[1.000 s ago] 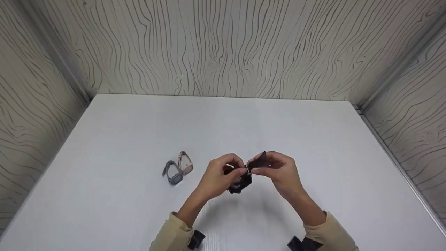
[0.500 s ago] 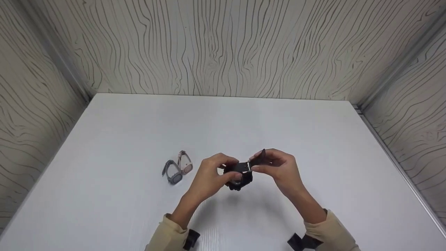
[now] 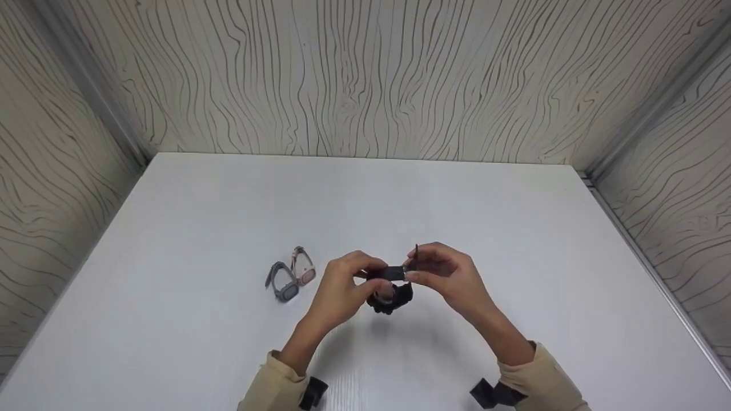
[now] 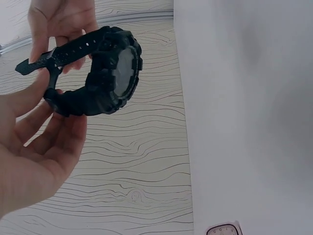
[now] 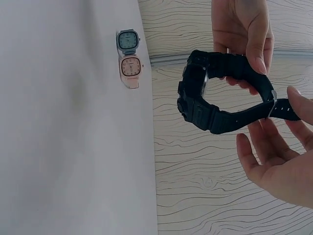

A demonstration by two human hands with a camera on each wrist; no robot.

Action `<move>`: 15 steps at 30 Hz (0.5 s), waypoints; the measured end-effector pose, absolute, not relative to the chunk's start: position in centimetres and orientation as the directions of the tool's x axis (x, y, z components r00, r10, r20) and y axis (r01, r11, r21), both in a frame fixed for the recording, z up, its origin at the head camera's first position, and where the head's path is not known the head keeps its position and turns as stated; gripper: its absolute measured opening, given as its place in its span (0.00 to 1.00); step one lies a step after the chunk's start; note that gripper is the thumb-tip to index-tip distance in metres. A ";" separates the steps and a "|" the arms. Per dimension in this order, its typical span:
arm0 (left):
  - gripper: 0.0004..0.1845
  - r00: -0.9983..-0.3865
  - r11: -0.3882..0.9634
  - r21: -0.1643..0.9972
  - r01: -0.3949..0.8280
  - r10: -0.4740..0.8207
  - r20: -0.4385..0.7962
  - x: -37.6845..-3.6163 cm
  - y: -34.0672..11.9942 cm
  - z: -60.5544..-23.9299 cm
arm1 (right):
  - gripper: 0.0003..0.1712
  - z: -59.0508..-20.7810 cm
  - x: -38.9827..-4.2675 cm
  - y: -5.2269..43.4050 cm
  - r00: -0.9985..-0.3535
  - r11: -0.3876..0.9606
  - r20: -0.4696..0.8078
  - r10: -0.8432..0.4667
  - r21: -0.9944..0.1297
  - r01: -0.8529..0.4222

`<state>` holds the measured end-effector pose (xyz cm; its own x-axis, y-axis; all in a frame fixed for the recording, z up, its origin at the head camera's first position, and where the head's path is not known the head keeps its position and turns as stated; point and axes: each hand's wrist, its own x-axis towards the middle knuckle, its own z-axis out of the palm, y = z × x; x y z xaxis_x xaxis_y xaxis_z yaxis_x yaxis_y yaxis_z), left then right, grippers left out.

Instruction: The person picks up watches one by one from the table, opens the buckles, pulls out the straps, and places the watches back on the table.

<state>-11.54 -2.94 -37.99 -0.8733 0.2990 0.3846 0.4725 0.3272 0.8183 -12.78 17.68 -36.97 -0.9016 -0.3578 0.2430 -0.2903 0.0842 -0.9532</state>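
You hold a chunky black watch (image 3: 391, 288) above the desk (image 3: 228, 205), its strap looped and threaded through the buckle, dial tilted sideways.

In the head view the black watch (image 3: 391, 288) is mostly covered by the left hand (image 3: 342, 291) and right hand (image 3: 451, 277) — its dial cannot be read. The left wrist view cuts the left hand (image 4: 34, 152) off at the left edge and shows just a corner of the pink watch (image 4: 224, 229) at the bottom edge. In the right wrist view the strap's tail (image 5: 288, 110) runs behind a finger, and the dials of the grey watch (image 5: 128, 40) and the pink one (image 5: 130, 66) are too small to read.
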 end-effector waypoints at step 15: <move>0.09 -0.876 0.317 0.822 0.474 0.266 0.402 -11.3 -2.7 -38.3 | 0.16 -37.5 -13.2 18.2 -0.831 0.117 0.224 -0.509 -0.939 -0.324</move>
